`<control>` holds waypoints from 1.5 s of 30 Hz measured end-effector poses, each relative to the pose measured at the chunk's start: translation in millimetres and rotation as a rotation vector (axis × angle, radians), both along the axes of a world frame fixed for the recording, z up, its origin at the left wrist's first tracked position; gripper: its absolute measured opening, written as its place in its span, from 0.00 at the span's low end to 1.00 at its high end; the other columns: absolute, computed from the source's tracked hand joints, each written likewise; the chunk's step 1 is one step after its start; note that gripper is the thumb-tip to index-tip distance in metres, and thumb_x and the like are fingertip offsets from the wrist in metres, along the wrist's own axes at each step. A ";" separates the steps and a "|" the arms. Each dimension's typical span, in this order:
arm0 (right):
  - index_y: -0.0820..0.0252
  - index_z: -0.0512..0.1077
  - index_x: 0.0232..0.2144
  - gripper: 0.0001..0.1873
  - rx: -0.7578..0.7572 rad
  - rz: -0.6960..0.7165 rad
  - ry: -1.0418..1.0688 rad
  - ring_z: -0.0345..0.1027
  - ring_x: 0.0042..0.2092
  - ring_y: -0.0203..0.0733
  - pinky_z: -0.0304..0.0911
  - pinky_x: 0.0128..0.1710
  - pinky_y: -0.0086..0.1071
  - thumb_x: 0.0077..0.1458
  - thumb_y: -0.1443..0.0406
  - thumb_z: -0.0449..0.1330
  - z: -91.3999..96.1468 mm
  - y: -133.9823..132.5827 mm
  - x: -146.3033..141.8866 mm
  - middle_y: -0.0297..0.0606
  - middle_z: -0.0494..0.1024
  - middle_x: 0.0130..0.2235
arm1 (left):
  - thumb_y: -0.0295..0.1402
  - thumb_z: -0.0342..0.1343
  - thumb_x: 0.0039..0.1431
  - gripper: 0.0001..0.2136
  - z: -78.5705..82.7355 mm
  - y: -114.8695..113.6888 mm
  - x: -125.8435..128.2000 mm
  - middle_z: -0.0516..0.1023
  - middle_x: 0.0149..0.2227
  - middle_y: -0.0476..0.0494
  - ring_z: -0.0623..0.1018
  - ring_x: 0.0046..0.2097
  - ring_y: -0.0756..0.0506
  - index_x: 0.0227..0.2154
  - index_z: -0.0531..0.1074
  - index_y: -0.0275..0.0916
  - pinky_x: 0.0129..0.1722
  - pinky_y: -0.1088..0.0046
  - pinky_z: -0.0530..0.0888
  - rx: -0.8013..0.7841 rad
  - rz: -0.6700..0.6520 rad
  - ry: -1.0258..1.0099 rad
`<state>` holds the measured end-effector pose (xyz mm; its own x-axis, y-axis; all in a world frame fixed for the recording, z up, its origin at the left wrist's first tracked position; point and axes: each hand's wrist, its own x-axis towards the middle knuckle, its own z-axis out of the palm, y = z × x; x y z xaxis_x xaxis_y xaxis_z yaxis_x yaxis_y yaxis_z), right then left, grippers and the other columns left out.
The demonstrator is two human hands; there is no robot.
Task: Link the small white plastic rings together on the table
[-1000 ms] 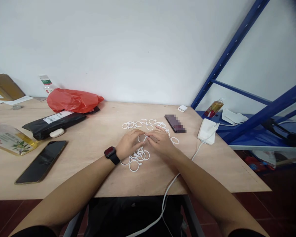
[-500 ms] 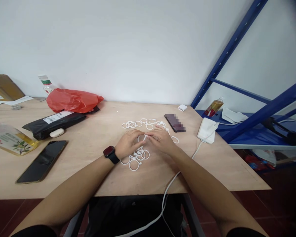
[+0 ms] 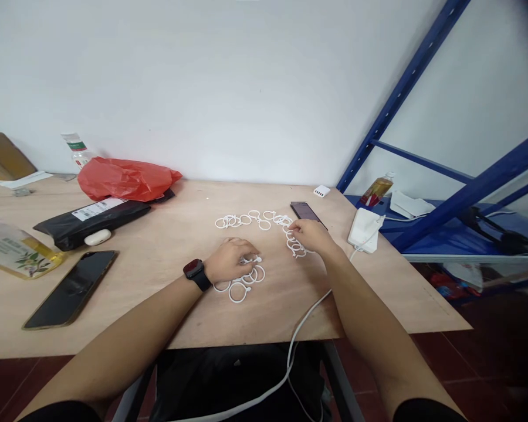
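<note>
My left hand (image 3: 232, 259), with a black watch on its wrist, rests over a small pile of white curtain rings (image 3: 259, 274). Its thumb and fingers are curled around a ring at the top of that pile, and the palm side hides part of it. One ring with a small knob (image 3: 239, 292) lies at the pile's near edge. Further right, my right hand (image 3: 310, 235) has its fingertips pinched on a white ring at the chain of overlapping rings (image 3: 295, 247). That chain curves away towards more rings (image 3: 232, 221) at the back.
A dark phone (image 3: 305, 211) lies just behind my right hand. A white power adapter (image 3: 365, 230) and its cable (image 3: 305, 319) are at the right. Leftward are another phone (image 3: 73, 290), an oil bottle (image 3: 22, 252), a black parcel (image 3: 92, 220) and a red bag (image 3: 127, 179).
My hands were together over one ring and have parted. The right moved rightward to the ring chain; the left moved down slightly onto the near pile.
</note>
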<state>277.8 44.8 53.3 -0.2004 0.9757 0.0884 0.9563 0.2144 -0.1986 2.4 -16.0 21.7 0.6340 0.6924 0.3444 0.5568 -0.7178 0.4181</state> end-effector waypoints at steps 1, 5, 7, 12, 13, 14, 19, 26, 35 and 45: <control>0.52 0.79 0.38 0.14 -0.016 0.009 -0.008 0.74 0.41 0.44 0.60 0.37 0.32 0.53 0.69 0.57 -0.9 0.0 0.8 0.35 0.82 0.41 | 0.36 0.56 0.58 0.12 -0.4 0.2 0.0 0.80 0.44 0.46 0.77 0.47 0.44 0.45 0.75 0.43 0.53 0.64 0.68 0.001 -0.008 0.002; 0.50 0.80 0.36 0.16 -0.012 0.066 -0.069 0.74 0.43 0.44 0.59 0.38 0.32 0.50 0.72 0.58 -2.5 -1.5 2.2 0.35 0.81 0.43 | 0.37 0.56 0.58 0.13 -0.8 0.4 0.1 0.80 0.44 0.44 0.77 0.48 0.44 0.45 0.75 0.42 0.54 0.64 0.67 0.009 -0.019 0.013; 0.51 0.80 0.33 0.14 -0.009 0.082 -0.102 0.73 0.42 0.45 0.59 0.39 0.32 0.49 0.72 0.59 -3.0 -2.6 2.1 0.37 0.81 0.42 | 0.40 0.56 0.59 0.13 -0.8 0.4 0.2 0.80 0.45 0.44 0.77 0.48 0.44 0.45 0.75 0.42 0.54 0.64 0.67 0.009 -0.025 0.015; 0.52 0.79 0.28 0.09 -0.030 0.106 -0.100 0.73 0.41 0.44 0.57 0.38 0.33 0.49 0.70 0.60 -3.4 -4.6 -1.3 0.37 0.80 0.39 | 0.45 0.56 0.60 0.15 -0.1 0.8 1.0 0.80 0.43 0.45 0.78 0.47 0.43 0.44 0.75 0.42 0.53 0.63 0.67 -0.004 0.010 0.021; 0.52 0.78 0.28 0.09 -0.025 0.111 -0.086 0.73 0.41 0.44 0.57 0.37 0.32 0.50 0.69 0.59 -3.4 -5.0 -2.8 0.37 0.80 0.39 | 0.45 0.56 0.61 0.15 0.0 1.1 1.0 0.80 0.44 0.44 0.78 0.47 0.43 0.44 0.75 0.42 0.53 0.62 0.67 -0.004 0.021 0.018; 0.53 0.78 0.28 0.08 -0.013 0.115 -0.066 0.72 0.41 0.44 0.57 0.36 0.32 0.50 0.69 0.59 -3.5 -5.6 -4.9 0.37 0.80 0.39 | 0.46 0.55 0.61 0.16 -0.1 1.4 1.0 0.80 0.44 0.44 0.78 0.47 0.43 0.45 0.75 0.42 0.53 0.62 0.68 -0.002 0.030 0.012; 0.55 0.76 0.33 0.07 0.105 0.176 0.228 0.71 0.36 0.40 0.58 0.35 0.30 0.56 0.64 0.56 -7.6 -14.6 -28.2 0.35 0.80 0.35 | 0.45 0.55 0.62 0.19 -1.1 1.8 0.3 0.79 0.46 0.41 0.77 0.47 0.42 0.51 0.71 0.41 0.51 0.60 0.70 0.005 0.097 -0.077; 0.56 0.75 0.32 0.05 0.128 0.273 0.583 0.70 0.31 0.37 0.62 0.33 0.29 0.55 0.64 0.58 -18.6 -44.7 -74.9 0.32 0.79 0.31 | 0.49 0.64 0.52 0.34 3.3 -1.0 0.9 0.73 0.53 0.36 0.74 0.52 0.40 0.58 0.62 0.39 0.52 0.58 0.71 0.137 0.116 -0.232; 0.57 0.77 0.36 0.07 0.294 0.398 0.723 0.72 0.33 0.37 0.66 0.37 0.32 0.56 0.66 0.59 -11.8 -49.7 -71.3 0.34 0.79 0.31 | 0.37 0.60 0.57 0.20 -0.6 0.0 1.4 0.78 0.47 0.41 0.77 0.49 0.42 0.52 0.68 0.40 0.51 0.58 0.71 0.252 0.170 -0.278; 0.55 0.77 0.38 0.07 0.371 0.586 0.681 0.73 0.35 0.38 0.68 0.36 0.32 0.58 0.66 0.60 -22.5 -49.6 -75.8 0.36 0.81 0.35 | 0.36 0.59 0.58 0.16 2.3 -1.0 2.7 0.79 0.45 0.40 0.78 0.47 0.42 0.49 0.71 0.39 0.49 0.60 0.73 0.233 0.135 -0.286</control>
